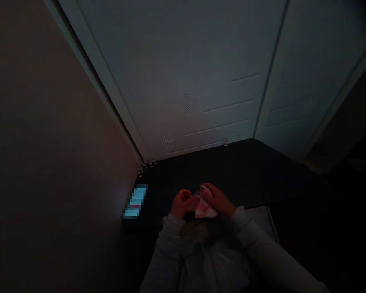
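My left hand (180, 202) is closed, its fingertips pinching a small shiny object (197, 192) that is too dim to identify. My right hand (218, 200) grips a pink-and-white cloth (205, 209), bunched under the fingers and touching the small object. Both hands are close together, above the near edge of a dark tabletop (232, 175). The cloth hangs down between them and partly hides what the fingers hold.
Several small shiny pieces (146, 165) stand in the table's left corner. A similar piece (225, 142) is by the white panel (171, 61) with heart patterns. At the left lies a lit, blurred screen (136, 202), beside a wall (64, 162). The room is dark.
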A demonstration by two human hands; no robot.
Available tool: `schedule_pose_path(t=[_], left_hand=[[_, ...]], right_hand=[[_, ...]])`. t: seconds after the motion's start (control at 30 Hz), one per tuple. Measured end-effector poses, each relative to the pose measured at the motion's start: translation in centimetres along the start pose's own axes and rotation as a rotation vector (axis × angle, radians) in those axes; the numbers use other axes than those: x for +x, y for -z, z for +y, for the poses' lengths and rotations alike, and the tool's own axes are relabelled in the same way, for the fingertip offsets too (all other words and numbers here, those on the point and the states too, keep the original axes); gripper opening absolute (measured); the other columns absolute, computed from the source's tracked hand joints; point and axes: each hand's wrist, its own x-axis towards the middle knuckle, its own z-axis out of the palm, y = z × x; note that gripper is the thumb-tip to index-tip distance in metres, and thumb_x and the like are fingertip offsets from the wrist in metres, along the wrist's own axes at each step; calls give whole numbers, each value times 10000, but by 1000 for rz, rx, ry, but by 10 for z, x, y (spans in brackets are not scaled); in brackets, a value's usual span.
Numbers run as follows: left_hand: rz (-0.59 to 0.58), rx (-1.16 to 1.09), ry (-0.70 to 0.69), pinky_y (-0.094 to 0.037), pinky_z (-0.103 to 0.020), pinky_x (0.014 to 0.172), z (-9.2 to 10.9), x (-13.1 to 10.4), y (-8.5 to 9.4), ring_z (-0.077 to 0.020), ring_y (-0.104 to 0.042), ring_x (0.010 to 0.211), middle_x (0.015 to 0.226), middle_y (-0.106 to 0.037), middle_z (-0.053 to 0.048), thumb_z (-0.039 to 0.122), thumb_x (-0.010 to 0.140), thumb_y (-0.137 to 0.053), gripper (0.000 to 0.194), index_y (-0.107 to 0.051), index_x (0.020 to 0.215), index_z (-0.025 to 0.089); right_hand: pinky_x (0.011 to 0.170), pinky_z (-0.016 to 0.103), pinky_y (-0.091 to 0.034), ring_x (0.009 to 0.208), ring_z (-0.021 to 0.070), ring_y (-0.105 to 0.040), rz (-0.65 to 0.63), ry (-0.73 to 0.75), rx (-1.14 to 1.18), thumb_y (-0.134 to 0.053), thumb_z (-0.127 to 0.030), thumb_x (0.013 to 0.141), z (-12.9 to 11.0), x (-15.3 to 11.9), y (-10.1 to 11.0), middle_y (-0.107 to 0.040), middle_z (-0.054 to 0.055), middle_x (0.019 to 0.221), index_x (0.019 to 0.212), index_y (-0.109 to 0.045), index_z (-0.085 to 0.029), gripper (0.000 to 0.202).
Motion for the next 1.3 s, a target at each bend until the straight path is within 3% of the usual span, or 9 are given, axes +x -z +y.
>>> schedule_pose_path(t=[0.23, 1.3], left_hand=[[-3, -31, -2, -378, -222, 596, 0, 0, -1, -103, -498, 612, 645, -522, 23, 275, 522, -667, 279, -513, 723, 157], [2, -22, -7, -369, -218, 592, 2, -1, -2, -100, -487, 610, 639, -517, 18, 264, 538, -662, 267, -512, 726, 149]], right_hand=[[686, 258, -413, 772, 146, -520, 0, -39, 16, -447, -337, 730, 2, 0, -1, -555, 22, 869, 976, -470, -182, 292], [678, 251, -407, 771, 148, -529, 8, -20, -30, -448, -338, 730, -1, -1, -1, -571, 23, 863, 959, -487, -184, 278]])
